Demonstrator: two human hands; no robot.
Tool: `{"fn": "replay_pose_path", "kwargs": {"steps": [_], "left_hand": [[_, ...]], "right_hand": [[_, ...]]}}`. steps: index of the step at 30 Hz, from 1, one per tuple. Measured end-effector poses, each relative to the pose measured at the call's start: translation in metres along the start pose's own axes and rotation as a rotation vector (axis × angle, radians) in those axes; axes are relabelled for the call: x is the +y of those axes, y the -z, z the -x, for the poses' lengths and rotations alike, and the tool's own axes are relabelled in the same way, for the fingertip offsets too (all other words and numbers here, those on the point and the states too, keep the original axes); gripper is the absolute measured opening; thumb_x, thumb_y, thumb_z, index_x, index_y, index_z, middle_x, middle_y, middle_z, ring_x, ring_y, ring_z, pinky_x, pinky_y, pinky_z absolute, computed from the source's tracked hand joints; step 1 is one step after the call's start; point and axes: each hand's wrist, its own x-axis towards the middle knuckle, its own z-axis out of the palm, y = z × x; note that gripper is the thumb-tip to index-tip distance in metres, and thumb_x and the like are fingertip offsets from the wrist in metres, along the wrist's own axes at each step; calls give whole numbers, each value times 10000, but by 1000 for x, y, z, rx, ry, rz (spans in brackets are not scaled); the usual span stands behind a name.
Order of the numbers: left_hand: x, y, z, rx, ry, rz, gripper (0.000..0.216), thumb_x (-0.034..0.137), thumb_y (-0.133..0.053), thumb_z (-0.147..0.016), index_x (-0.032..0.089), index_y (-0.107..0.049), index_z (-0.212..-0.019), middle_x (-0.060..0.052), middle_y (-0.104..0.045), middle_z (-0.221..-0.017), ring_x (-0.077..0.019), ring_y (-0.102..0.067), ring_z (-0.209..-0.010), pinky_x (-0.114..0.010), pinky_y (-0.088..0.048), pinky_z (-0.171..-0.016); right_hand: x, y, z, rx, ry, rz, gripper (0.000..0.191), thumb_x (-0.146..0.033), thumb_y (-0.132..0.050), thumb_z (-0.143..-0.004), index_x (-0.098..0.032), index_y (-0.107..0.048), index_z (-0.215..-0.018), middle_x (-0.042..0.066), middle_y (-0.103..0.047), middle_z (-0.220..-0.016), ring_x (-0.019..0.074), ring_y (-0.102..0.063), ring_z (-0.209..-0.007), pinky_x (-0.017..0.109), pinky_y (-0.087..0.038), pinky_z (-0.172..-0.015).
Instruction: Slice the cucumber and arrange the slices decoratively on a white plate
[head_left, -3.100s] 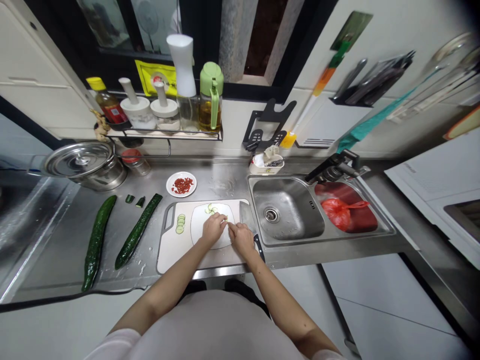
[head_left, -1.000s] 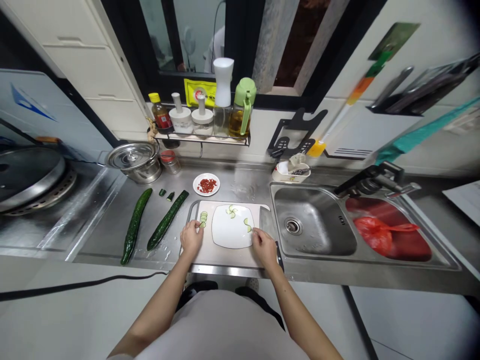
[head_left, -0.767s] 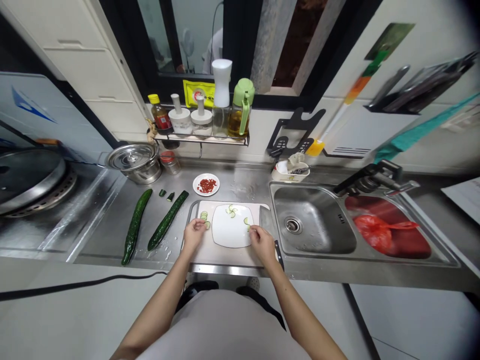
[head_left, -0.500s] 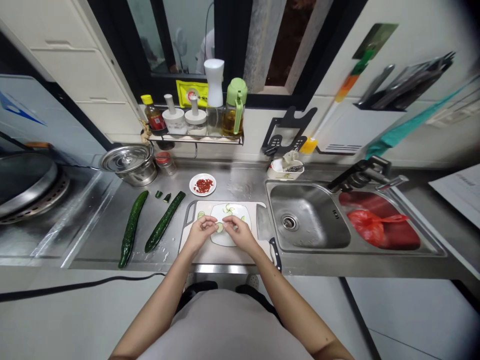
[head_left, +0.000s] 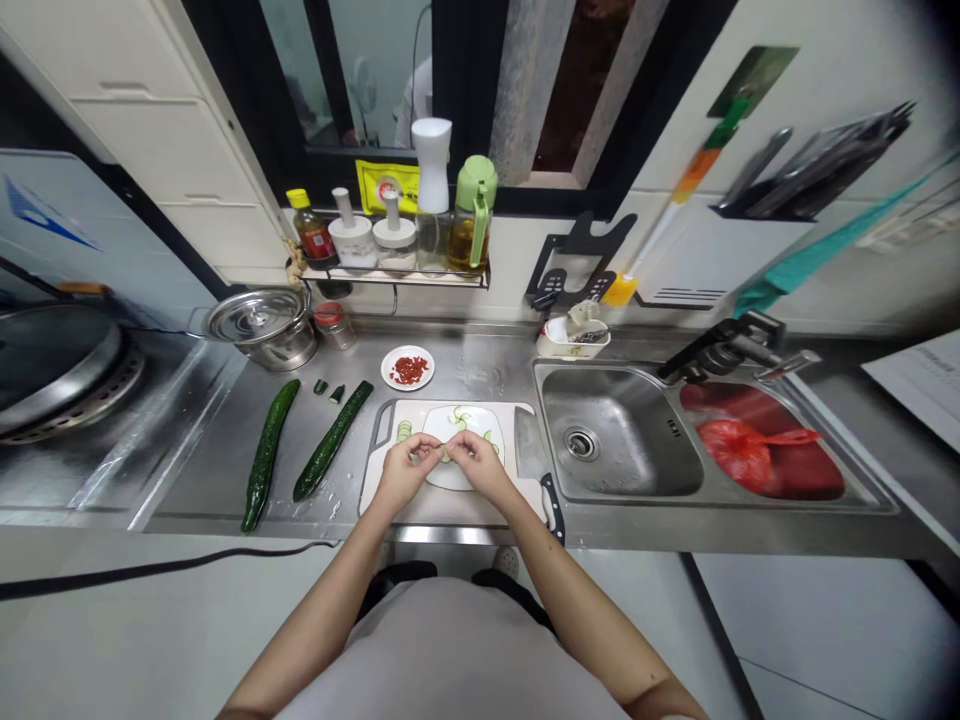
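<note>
My left hand [head_left: 407, 467] and my right hand [head_left: 478, 466] meet over a white plate [head_left: 454, 482], fingertips pinched together. Between them is a thin pale-green cucumber slice [head_left: 447, 455], mostly covered by the fingers. Several more slices lie on the plate, some fanned out at its far side [head_left: 458, 416]. The plate rests on a light cutting board [head_left: 420, 511]. A short row of cucumber slices [head_left: 403, 430] sits on the board beyond my left hand. Along the board's right side lies a knife [head_left: 553, 508], its handle pointing toward me.
Two cucumbers [head_left: 270, 455] [head_left: 332, 442] and two cut ends [head_left: 337, 394] lie left of the board. Behind it stands a small dish of chopped red pepper [head_left: 409, 371]. A sink [head_left: 622, 440] is at right, a lidded steel pot [head_left: 281, 340] at back left.
My hands have drawn closer together, and the slice between them shows less than before. The view has shifted slightly; the other things lie where they were.
</note>
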Motion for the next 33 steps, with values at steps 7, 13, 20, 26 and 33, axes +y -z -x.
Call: {"fn": "replay_pose_path", "kwargs": {"steps": [7,13,20,26,33], "left_hand": [[9,5,7,55,-269,-302,181,341,-576,-856,220,-708,-878,-53,-687,-879,-176,-597,-808,-310,-451,-802],[6,-11,15,63,244,52,437,597,-531,-809,180,-628,-723,-23,-618,-641,-120,-491,-550,-251,-383,-586],[15,-8,8,-240,736,604,545,691,-597,-699,155,-622,-798,6,-584,-648,-54,-428,-481,-190,-168,-458],[14,-9,5,-183,586,583,397,462,-782,-588,152,-564,-707,17,-582,-701,-35,-408,-512,-186,-148,-449],[8,-18,7,-49,429,477,349,445,-764,-586,153,-578,-625,43,-520,-558,-50,-374,-492,-200,-236,-481]], "right_hand": [[-2,-2,-4,-28,-315,-215,153,-342,-576,-687,-192,-550,-671,-35,-531,-561,98,-469,-509,198,-329,-440],[-3,2,-3,-12,-232,-189,176,-365,-602,-698,-194,-559,-702,-46,-517,-562,97,-458,-519,201,-335,-459],[-2,14,-3,-97,49,8,169,-351,-612,-762,-191,-599,-708,-7,-619,-720,132,-544,-723,256,-431,-702],[5,18,-3,-124,6,39,142,-317,-603,-736,-187,-596,-678,-19,-592,-670,120,-511,-668,245,-410,-656],[6,12,1,-114,-205,-96,155,-342,-593,-688,-193,-566,-656,-40,-528,-588,94,-451,-524,210,-342,-478]]}}
